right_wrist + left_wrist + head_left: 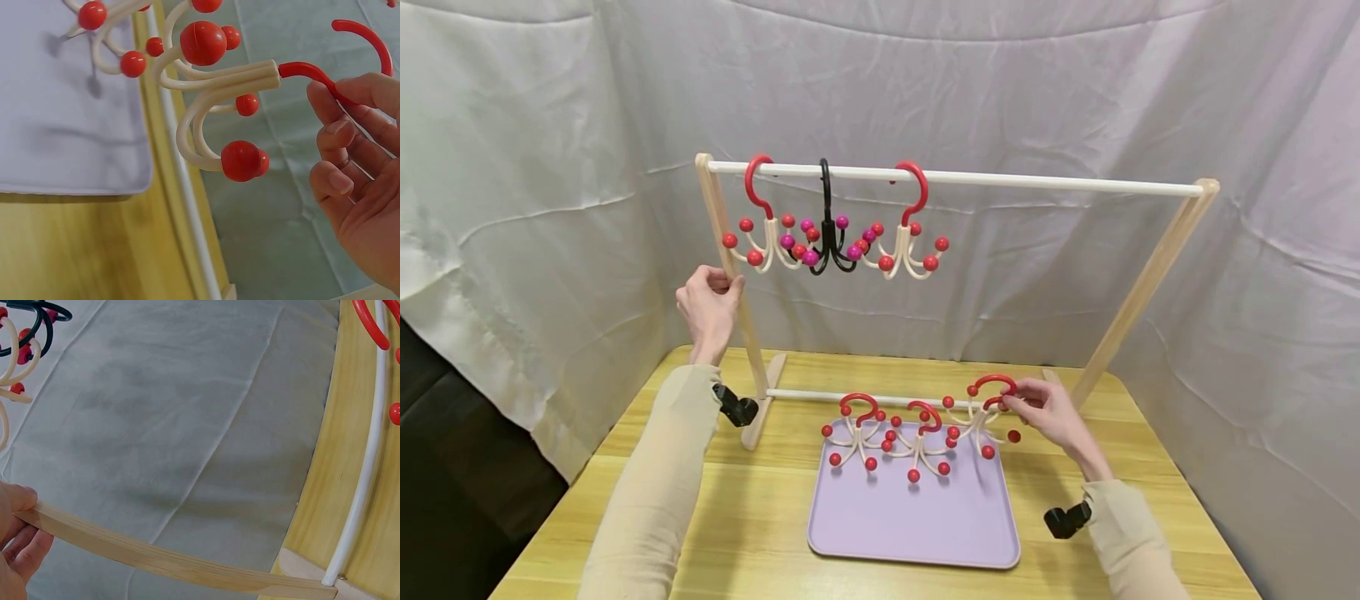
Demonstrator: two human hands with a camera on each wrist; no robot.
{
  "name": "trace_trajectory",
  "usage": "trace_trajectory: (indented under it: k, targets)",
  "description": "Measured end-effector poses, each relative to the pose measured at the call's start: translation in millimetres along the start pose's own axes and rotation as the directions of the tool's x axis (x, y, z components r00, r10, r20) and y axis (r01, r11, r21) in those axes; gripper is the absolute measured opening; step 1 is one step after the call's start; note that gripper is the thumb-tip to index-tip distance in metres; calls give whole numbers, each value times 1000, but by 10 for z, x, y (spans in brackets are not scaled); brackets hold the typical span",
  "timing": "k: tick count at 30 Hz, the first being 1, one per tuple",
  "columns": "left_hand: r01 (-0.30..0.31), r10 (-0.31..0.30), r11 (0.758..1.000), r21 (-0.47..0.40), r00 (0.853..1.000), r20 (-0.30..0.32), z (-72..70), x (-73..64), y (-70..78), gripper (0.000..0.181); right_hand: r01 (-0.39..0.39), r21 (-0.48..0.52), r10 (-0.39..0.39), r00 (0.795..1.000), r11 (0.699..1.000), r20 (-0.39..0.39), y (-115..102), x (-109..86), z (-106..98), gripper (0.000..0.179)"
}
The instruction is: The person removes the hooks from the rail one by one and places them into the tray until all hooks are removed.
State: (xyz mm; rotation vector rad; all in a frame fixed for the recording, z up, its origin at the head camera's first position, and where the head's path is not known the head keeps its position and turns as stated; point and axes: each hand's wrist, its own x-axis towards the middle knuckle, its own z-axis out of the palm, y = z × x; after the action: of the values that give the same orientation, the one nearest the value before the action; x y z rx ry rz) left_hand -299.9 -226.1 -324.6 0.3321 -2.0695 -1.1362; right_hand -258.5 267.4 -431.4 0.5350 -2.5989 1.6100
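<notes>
My right hand pinches the red hook of a cream multi-arm hanger with red ball tips, held up at the tray's far right corner. Two similar cream hangers, a left one and a middle one, are on the far part of the lilac tray. My left hand grips the left wooden post of a rack, fingers and thumb around it. From the rack's white top rail hang a cream hanger, a black hanger with magenta balls and another cream hanger.
The rack's right post slants down behind my right hand. A white lower bar runs low behind the tray. Wood-grain table lies under everything, with grey cloth hanging behind and at the sides.
</notes>
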Motion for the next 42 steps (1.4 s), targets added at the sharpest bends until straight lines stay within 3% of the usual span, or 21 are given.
trace_trajectory:
  k: [14, 30, 42]
  targets:
    - [-3, 3, 1000, 0, 1000, 2, 2, 10, -5, 26, -12, 28, 11, 999, 1000, 46, 209, -88, 152, 18]
    - [-16, 16, 1000, 7, 1000, -13, 9, 22, -5, 25, -103, -8, 103, 992, 995, 66, 221, -142, 233, 21]
    - [-17, 17, 1000, 8, 1000, -8, 3, 21, -6, 25, -126, -21, 127, 989, 992, 76, 290, -145, 253, 22]
